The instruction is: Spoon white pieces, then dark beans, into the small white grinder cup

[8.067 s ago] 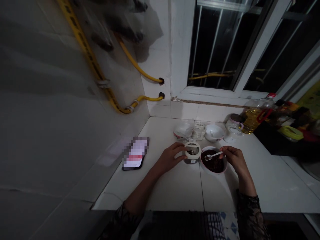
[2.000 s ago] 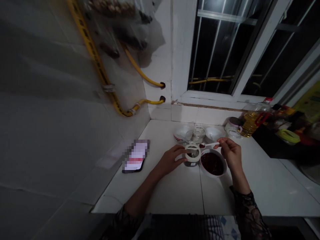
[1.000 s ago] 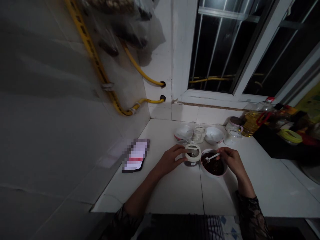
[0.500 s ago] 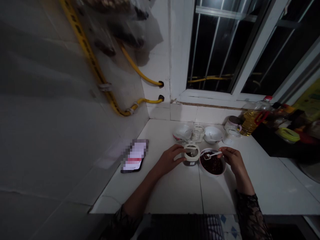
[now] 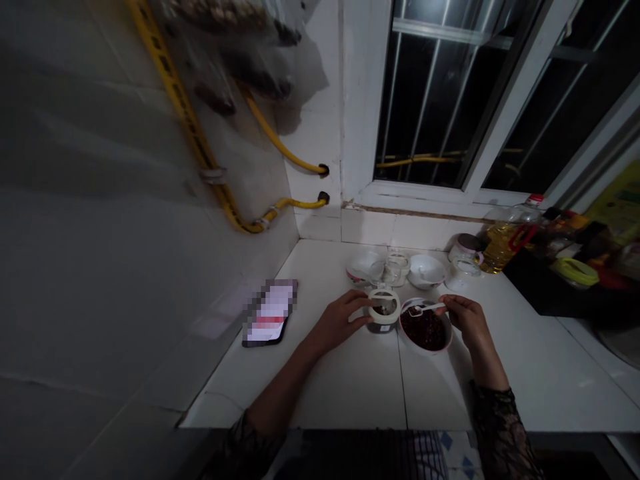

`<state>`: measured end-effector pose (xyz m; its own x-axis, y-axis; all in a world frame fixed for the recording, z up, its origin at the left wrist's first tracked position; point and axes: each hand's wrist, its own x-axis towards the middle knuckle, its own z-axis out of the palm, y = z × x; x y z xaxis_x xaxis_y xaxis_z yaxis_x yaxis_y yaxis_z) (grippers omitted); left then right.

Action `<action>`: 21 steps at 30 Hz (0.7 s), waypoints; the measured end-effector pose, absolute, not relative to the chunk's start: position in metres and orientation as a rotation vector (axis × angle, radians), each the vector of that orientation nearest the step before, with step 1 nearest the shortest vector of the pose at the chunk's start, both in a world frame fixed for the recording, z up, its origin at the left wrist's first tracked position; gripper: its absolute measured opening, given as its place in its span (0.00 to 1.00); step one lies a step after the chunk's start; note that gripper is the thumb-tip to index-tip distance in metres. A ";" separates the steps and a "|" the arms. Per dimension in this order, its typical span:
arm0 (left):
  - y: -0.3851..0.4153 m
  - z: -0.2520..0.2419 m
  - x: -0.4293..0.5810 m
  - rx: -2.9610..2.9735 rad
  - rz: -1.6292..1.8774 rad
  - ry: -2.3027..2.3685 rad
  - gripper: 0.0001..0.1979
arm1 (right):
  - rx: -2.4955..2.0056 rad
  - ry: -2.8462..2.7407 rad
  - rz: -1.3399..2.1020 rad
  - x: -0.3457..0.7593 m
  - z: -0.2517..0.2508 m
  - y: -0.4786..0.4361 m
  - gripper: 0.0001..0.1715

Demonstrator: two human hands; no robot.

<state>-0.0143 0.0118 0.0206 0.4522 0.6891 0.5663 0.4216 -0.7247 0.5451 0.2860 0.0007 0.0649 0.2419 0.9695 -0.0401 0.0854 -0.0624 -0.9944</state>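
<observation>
My left hand (image 5: 345, 319) is closed around the left side of a small seasoning jar (image 5: 384, 320) with a white rim and its clear lid flipped up. A little dark content shows inside the jar. My right hand (image 5: 465, 319) pinches the handle of a small white spoon (image 5: 431, 307). The spoon's head is over the far side of a white bowl (image 5: 403, 333) that holds dark red flakes, like crushed chili (image 5: 427, 331). Bowl and jar stand side by side on the white tiled counter.
Behind stand two white bowls (image 5: 361, 275) (image 5: 427, 271), another clear-lidded jar (image 5: 397, 267) and more jars (image 5: 463, 272). An oil bottle (image 5: 497, 247) and a dark box of condiments (image 5: 545, 290) are at right. A phone (image 5: 270, 319) lies left, by the wall with yellow pipe (image 5: 193, 140).
The spoon's head has tilted slightly over the bowl, and the dark red bit seen in it earlier no longer shows clearly. My left hand stays on the jar.
</observation>
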 end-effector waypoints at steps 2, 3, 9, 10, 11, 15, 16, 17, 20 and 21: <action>0.012 0.021 -0.014 2.379 1.149 0.949 0.13 | -1.387 -1.060 1.002 0.282 0.072 0.001 0.24; 0.012 0.021 -0.014 2.378 1.147 0.952 0.13 | -1.369 -1.068 0.981 0.278 0.076 0.001 0.25; 0.012 0.021 -0.014 2.398 1.170 0.930 0.13 | -1.289 -1.382 0.532 0.241 0.088 -0.011 0.18; 0.013 0.020 -0.014 2.402 1.172 0.933 0.13 | -1.272 -1.510 0.422 0.235 0.087 -0.014 0.16; 0.013 0.019 -0.014 2.410 1.171 0.938 0.13 | -1.242 -1.673 0.313 0.230 0.085 -0.017 0.15; 0.014 0.017 -0.014 2.435 1.171 0.948 0.13 | -1.087 -2.169 0.017 0.223 0.078 -0.023 0.16; 0.014 0.017 -0.014 2.437 1.169 0.949 0.13 | -1.093 -2.174 0.002 0.224 0.078 -0.024 0.17; 0.014 0.017 -0.014 2.437 1.167 0.949 0.13 | -1.127 -2.128 0.006 0.228 0.079 -0.024 0.17; 0.013 0.019 -0.014 2.439 1.166 0.946 0.13 | -1.303 -1.852 0.069 0.246 0.085 -0.025 0.17; 0.013 0.019 -0.014 2.437 1.166 0.947 0.13 | -1.360 -1.773 0.092 0.254 0.087 -0.026 0.17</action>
